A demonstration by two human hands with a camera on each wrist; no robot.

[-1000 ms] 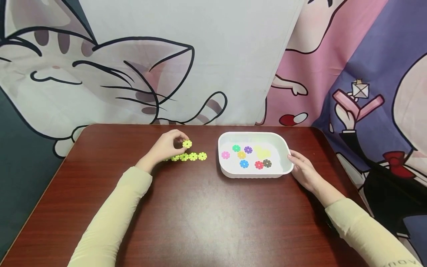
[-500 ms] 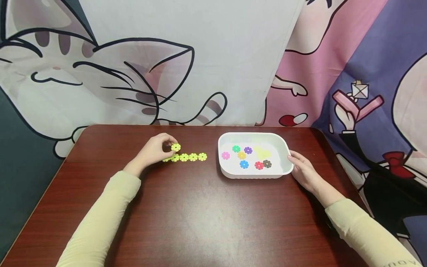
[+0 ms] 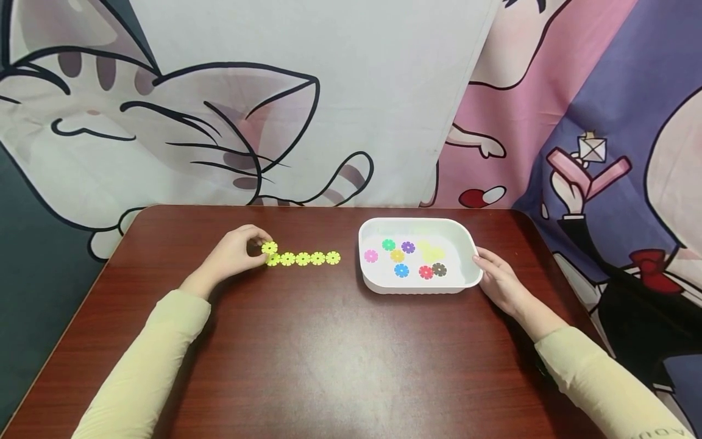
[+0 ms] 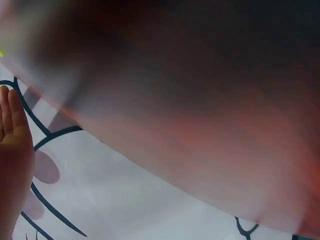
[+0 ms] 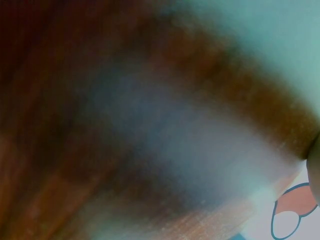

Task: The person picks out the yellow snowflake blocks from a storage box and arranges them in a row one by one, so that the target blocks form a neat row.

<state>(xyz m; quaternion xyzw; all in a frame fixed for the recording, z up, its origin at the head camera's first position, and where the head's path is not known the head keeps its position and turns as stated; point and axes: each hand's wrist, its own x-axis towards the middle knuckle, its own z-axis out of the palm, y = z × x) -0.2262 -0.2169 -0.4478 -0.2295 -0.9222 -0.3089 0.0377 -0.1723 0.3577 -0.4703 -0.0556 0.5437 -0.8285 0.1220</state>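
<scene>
My left hand [image 3: 237,251] pinches a yellow flower-shaped disc [image 3: 269,247] between thumb and fingertips. The disc is at the left end of a row of yellow flower discs [image 3: 303,259] lying on the table, and overlaps the endmost one in the head view. My right hand [image 3: 500,281] holds the right rim of a white plastic tray [image 3: 419,286], thumb over the edge. Inside the tray lie flower discs in several colours, among them a blue disc [image 3: 401,270], a red disc [image 3: 426,272] and a pink disc [image 3: 370,256]. The left wrist view catches only part of the left hand [image 4: 14,160].
The reddish-brown wooden table [image 3: 340,360] ends at a back edge just behind the tray. A cartoon-printed cloth [image 3: 384,110] hangs directly beyond that edge. Pale yellowish discs [image 3: 433,251] sit in the tray's right half. The right wrist view is mostly blurred.
My left hand has moved left and slightly toward me with the yellow disc, from above the row's middle to its left end. The right hand and tray have stayed put.
</scene>
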